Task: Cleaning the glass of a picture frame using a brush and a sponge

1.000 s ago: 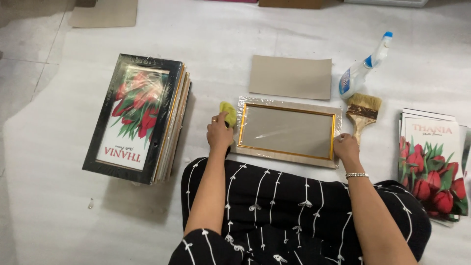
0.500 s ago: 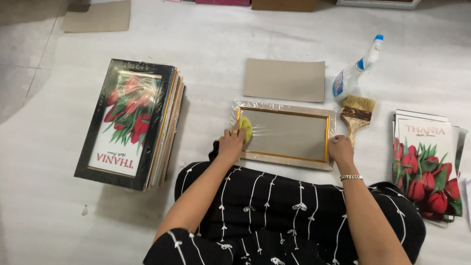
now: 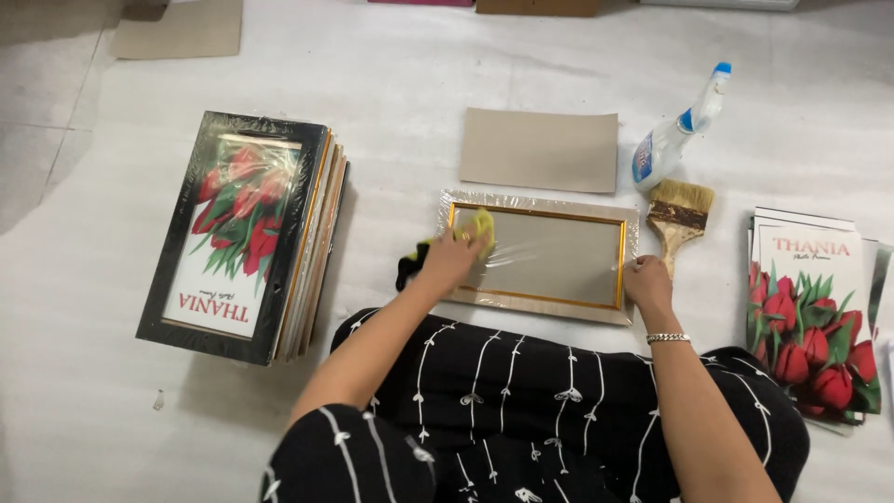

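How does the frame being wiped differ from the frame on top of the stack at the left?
The frame being wiped is pale with a gold inner edge; the top frame of the stack is black. The wiped one shows bare glass, the stacked one a red tulip print. One lies crosswise, the other lengthwise. Both are rectangular and lie flat.

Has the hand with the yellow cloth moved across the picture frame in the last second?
Yes. The left hand with the yellow cloth slid from the picture frame's left edge rightward onto its glass.
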